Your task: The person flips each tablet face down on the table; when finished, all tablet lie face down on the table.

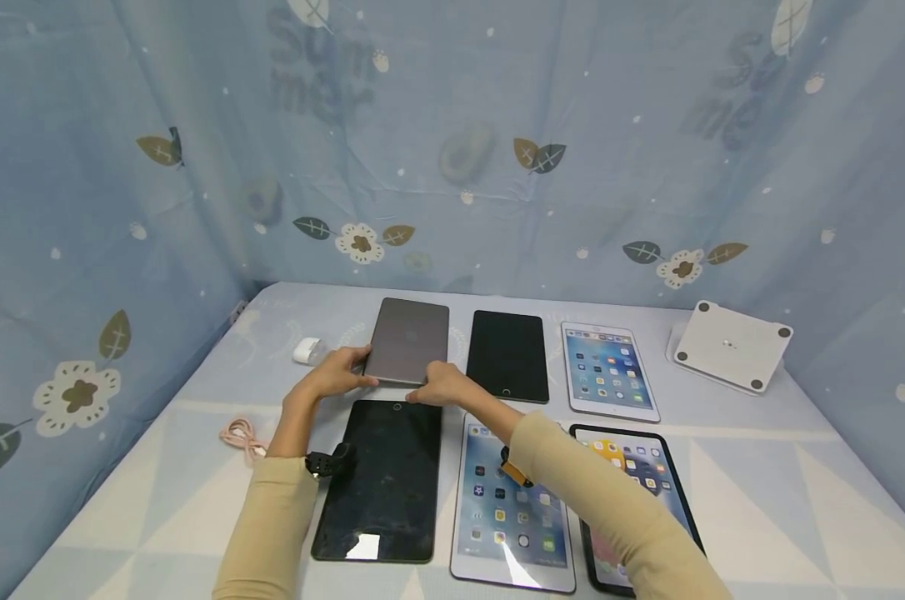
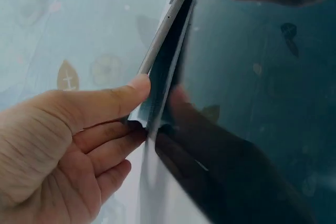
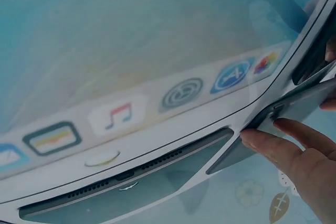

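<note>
A grey tablet (image 1: 410,337) lies back side up at the rear left, its near edge slightly raised in the left wrist view. The left hand (image 1: 336,372) grips its near left corner, thumb on the edge and fingers beneath. At the near right corner the right hand (image 1: 445,386) pinches the same tablet. In the left wrist view the left hand (image 2: 79,140) holds the tablet's edge (image 2: 164,32) above a black tablet's screen (image 2: 252,77). The right wrist view shows the right hand (image 3: 302,158) with thumb and fingertip at the grey tablet's corner (image 3: 307,102).
In front lie a large black tablet (image 1: 385,492), a lit white-framed tablet (image 1: 512,517) and a lit black-framed one (image 1: 666,479). Behind are a black tablet (image 1: 507,354), a lit small tablet (image 1: 608,367) and a white stand (image 1: 730,346). A charger (image 1: 306,350) and pink cable (image 1: 240,433) sit left.
</note>
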Motion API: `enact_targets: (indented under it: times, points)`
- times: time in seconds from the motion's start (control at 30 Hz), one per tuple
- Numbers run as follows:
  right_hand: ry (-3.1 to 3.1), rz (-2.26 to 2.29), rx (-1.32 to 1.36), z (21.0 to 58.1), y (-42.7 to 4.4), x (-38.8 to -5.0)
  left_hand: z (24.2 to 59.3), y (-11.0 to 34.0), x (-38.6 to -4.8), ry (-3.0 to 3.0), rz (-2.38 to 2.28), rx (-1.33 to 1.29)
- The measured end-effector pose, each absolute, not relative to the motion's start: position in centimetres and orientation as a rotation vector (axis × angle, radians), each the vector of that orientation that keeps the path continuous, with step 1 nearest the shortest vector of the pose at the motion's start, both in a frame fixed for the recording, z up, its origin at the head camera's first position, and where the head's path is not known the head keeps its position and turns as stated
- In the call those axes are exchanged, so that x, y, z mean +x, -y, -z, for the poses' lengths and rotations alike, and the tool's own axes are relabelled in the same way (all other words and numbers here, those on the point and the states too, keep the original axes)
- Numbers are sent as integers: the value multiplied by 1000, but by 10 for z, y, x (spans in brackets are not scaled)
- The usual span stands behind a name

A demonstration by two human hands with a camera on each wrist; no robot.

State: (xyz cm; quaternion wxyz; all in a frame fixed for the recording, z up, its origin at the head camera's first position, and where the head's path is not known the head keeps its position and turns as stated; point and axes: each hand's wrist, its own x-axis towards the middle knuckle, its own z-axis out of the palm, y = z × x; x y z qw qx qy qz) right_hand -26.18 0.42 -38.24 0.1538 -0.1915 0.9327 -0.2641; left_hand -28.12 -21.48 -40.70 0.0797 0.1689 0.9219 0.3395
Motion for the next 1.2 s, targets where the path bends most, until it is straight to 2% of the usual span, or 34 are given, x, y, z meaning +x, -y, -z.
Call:
enact_targets:
  times: [0.27, 0.63, 0.87, 1.2]
  points:
    - [-2654, 759, -586, 382, -7, -265, 403, 203, -280, -2899, -703, 454]
    - [-2409, 1080, -486, 373, -50, -280, 389, 180, -274, -2856, -719, 439]
    - [-2602, 994, -383, 364, -92, -281, 371, 131, -269, -2801, -671, 495]
    - [-2712, 966, -216, 373, -151, -275, 383, 60, -273, -2776, -627, 509]
